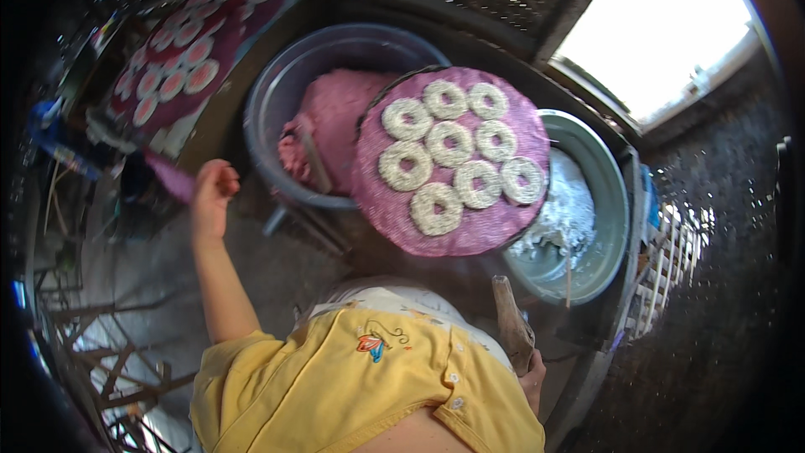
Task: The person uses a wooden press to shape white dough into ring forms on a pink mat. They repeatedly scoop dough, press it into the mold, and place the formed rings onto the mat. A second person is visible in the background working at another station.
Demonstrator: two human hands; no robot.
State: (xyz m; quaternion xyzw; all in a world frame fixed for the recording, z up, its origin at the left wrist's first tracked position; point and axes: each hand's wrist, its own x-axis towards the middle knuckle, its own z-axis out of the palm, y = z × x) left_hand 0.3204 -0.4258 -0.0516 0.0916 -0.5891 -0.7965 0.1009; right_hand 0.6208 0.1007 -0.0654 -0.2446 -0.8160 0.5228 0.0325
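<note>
Fingers of the left hand (213, 189) curl loosely on nothing, just left of the grey plastic tub (277, 92) of pink dough (335, 117). Further right, the round pink tray (470, 231) carries eight white rings. At lower right, the right hand (532, 379) is clamped on a worn wooden stick (510, 319), its long axis pointing up toward the tray.

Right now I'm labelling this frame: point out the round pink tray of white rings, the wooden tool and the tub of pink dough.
Round pink tray (495, 231), head view, bare front edge.
Wooden tool (509, 319), head view, mid-shaft.
Tub of pink dough (335, 117), head view, dough surface.
</note>
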